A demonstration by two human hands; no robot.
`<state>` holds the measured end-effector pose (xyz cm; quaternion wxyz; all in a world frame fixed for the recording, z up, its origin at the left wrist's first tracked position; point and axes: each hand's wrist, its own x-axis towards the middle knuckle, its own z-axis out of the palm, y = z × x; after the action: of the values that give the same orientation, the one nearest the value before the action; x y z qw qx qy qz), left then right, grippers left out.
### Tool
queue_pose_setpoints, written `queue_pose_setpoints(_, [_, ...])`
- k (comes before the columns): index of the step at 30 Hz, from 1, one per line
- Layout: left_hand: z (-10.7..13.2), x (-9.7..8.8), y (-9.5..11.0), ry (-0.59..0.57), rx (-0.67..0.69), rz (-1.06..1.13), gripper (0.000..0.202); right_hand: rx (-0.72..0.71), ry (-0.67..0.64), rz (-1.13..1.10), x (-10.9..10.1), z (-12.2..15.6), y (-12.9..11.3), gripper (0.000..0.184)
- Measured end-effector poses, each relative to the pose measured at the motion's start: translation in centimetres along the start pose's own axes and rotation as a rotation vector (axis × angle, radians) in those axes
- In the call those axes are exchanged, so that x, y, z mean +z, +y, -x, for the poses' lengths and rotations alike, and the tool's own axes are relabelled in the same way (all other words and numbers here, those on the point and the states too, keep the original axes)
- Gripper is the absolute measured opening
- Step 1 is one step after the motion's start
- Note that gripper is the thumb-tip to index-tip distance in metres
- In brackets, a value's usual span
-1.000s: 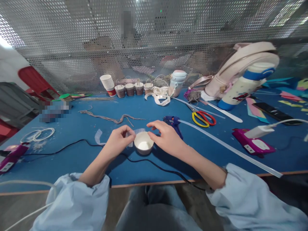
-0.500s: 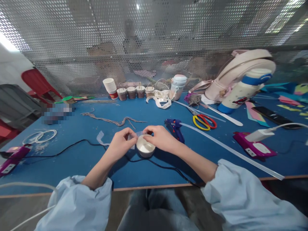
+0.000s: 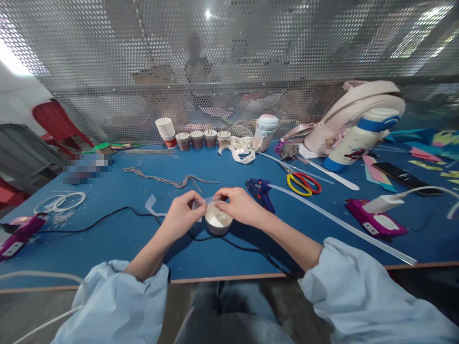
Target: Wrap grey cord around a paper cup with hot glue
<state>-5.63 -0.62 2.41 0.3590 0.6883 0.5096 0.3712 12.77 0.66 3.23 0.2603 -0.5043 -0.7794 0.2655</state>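
A small white paper cup [image 3: 219, 224] stands on the blue table between my hands, its open top facing me. My left hand [image 3: 183, 213] pinches a sheer whitish ribbon [image 3: 152, 206] at the cup's left side, and the ribbon's loose end trails out leftward. At the far rim, my right hand [image 3: 238, 206] is closed with finger and thumb over the cup's edge, and a bit of the ribbon shows between the two hands. Just beyond my right hand lies a blue glue gun [image 3: 263, 191] with a long clear glue stick [image 3: 333, 217] in its back.
Scissors [image 3: 304, 184] lie right of the glue gun. Twine strands [image 3: 172, 181] stretch across the left. A black cord [image 3: 247, 248] runs under my hands. Stacked cups [image 3: 165, 131], wrapped cups [image 3: 197, 139], a bottle [image 3: 349, 145] and a bag [image 3: 373, 98] line the back.
The view has shifted slightly. Both hands keep their pinch at the cup's rim, with hardly any movement.
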Motion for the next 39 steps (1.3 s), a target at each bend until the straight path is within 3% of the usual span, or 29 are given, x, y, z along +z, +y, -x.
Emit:
queue_pose_setpoints(6, [0.2, 0.1, 0.0, 0.018, 0.000, -0.027, 0.006, 0.004, -0.068, -0.011, -0.5, 0.4, -0.2, 0.022])
queue_pose_setpoints(20, [0.2, 0.4, -0.1, 0.016, 0.004, -0.021, 0.007, -0.025, -0.064, 0.013, -0.5, -0.7, -0.7, 0.009])
queue_pose_setpoints(39, [0.2, 0.5, 0.1, 0.025, -0.004, -0.029, 0.008, -0.077, -0.164, 0.129, -1.5, 0.0, -0.3, 0.015])
